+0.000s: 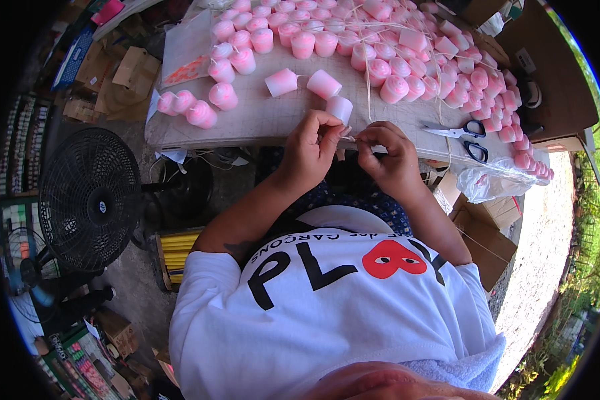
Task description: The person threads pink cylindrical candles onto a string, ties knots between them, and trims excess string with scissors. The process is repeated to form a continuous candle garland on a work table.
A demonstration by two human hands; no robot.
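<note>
My left hand (pixel 311 148) and my right hand (pixel 391 155) meet at the table's near edge, thumbs and fingertips pinched. Between them runs a short bit of pale wick string (pixel 348 137), partly covered by the fingers. Just beyond my left fingertips a pink-and-white candle (pixel 339 108) lies tilted; whether the string joins it cannot be made out. Two more candles lie on their sides close by, a left one (pixel 281 83) and a right one (pixel 325 84). A mass of pink candles with swirled tops (pixel 394 88) spreads behind them, with loose strings across it.
Blue-handled scissors (pixel 457 131) lie open-bladed on the table (pixel 247 127), right of my hands. A clear plastic bag (pixel 490 179) hangs at the right edge. A black fan (pixel 90 203) stands at left, near a crate of yellow sticks (pixel 180 257). Cardboard boxes (pixel 132 83) stand beyond.
</note>
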